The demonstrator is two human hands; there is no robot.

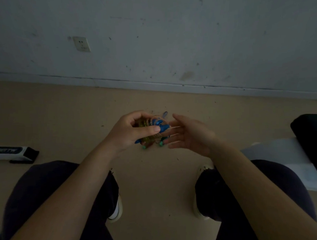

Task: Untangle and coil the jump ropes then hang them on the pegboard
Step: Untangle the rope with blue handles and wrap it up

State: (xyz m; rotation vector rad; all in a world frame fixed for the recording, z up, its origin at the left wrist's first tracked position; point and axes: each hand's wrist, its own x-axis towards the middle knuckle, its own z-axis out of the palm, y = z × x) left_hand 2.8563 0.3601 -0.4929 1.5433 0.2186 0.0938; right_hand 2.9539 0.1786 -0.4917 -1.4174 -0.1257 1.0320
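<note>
From the head view, you are sitting and looking down past your knees at a tan floor (152,174) with a scuffed pale wall (168,37) beyond it. Your left hand (131,132) is gripping a bundle of jump ropes (151,131) in front of you, above the floor and between your two hands: the fingers (135,115) are curling over the top of the bundle and the thumb (151,129) is pressing across its near side, so the hand is clamped on the ropes. The bundle is showing yellowish, see-through loops of cord, blue handles (161,125) sticking out to the right, and teal tips (144,147) poking out below; the light is dim, so you cannot tell how many ropes are in it or how they are tangled.

Your right hand (189,134) is hovering just beside the bundle with the palm turned toward it, the fingers (173,135) held straight and spread slightly apart, holding nothing; their tips are lying right at the blue handles, and whether they are touching is not clear.

Your dark trouser legs (48,197) are filling the lower corners, with a white shoe (116,212) showing under each. A white wall socket (81,43) is sitting on the wall at upper left. A flat black-and-white object (13,152) is lying on the floor at left, and a white surface (283,161) with something black (311,140) on it is standing at right.
</note>
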